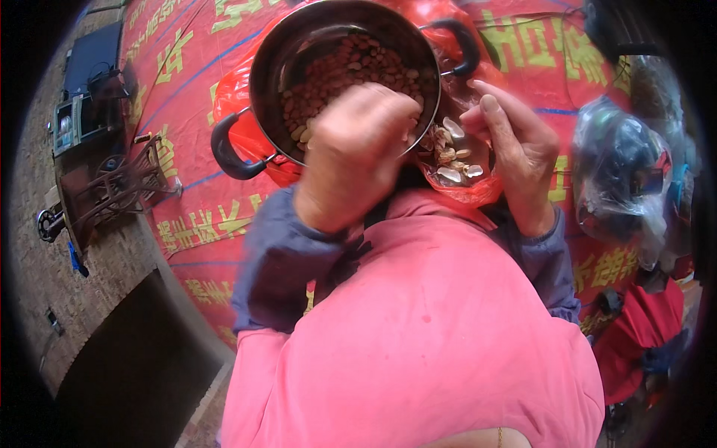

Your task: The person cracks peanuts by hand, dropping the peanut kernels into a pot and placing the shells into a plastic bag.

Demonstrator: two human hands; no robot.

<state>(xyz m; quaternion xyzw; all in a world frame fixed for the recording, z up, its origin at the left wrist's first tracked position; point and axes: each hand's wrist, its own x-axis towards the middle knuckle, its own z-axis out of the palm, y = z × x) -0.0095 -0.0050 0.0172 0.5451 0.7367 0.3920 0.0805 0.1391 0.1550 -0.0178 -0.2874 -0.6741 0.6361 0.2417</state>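
A dark metal pot (pixel 302 50) with two black handles holds many shelled peanuts (pixel 341 73). My left hand (pixel 358 140) is over the pot's near right rim, blurred by motion. Its fingers curl down on the far side, so I cannot tell whether anything is in them. To the right, my right hand (pixel 518 140) hovers beside a red plastic bag (pixel 476 193), its thumb and fingertips slightly apart with nothing visible between them. Inside that bag lie several cracked peanut shells (pixel 448 154) and pale shell halves. More red plastic (pixel 238 89) shows beneath and around the pot.
A red sheet (pixel 196 134) with yellow characters covers the floor. At left stand a wooden frame (pixel 123 179) and a glass-fronted cabinet (pixel 73 126) by a brick wall. A clear plastic bag (pixel 622 168) of items and red cloth (pixel 641 330) are at right.
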